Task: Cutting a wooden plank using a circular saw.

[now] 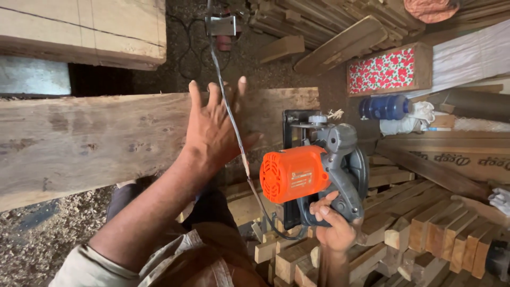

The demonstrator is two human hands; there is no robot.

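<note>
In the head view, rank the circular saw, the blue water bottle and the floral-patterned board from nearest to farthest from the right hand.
1. Circular saw: held in the right hand, just above it.
2. Blue water bottle: up and to the right, lying on the wood pile.
3. Floral-patterned board: farther up, beyond the bottle.

Soft, even daylight; upper left plank point(79, 26) brightest. Deep shadow beneath it. Centre sharp, no glare. Wide-angle bending at edges; sleeve point(95, 268) at bottom left slightly soft.
</note>
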